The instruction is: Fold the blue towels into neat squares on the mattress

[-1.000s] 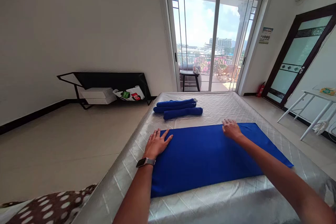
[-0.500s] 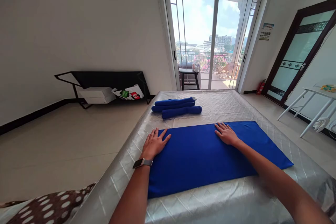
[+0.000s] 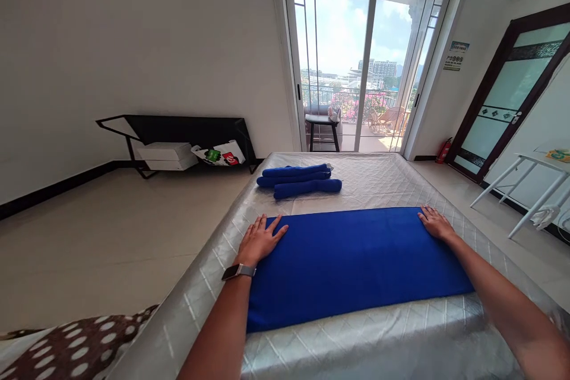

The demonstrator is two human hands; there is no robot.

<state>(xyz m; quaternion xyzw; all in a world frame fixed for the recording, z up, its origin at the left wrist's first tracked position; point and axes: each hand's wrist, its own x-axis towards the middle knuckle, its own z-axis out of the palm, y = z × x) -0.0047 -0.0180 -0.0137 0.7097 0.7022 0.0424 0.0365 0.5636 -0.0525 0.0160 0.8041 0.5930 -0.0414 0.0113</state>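
A blue cloth (image 3: 347, 261) lies flat across the near part of the silver quilted mattress (image 3: 369, 181). My left hand (image 3: 258, 240) rests with fingers spread on the cloth's far left corner, a watch (image 3: 239, 271) on its wrist. At the far right corner, my right hand (image 3: 437, 224) lies palm down with fingers extended. Neither hand grips anything. My right forearm covers the right edge of the cloth. Beyond the cloth, several rolled blue cloths (image 3: 307, 188) lie side by side on the mattress.
A black frame (image 3: 187, 130) with white boxes (image 3: 167, 156) and a printed bag (image 3: 222, 154) stands by the left wall. Brown dotted fabric (image 3: 84, 344) is at the lower left. On the right are a white table (image 3: 541, 160), a fire extinguisher (image 3: 444, 151) and a door (image 3: 503, 107).
My right hand has slid right along the cloth's far edge, from right of its middle to the far right corner. My left hand has stayed at the left corner.
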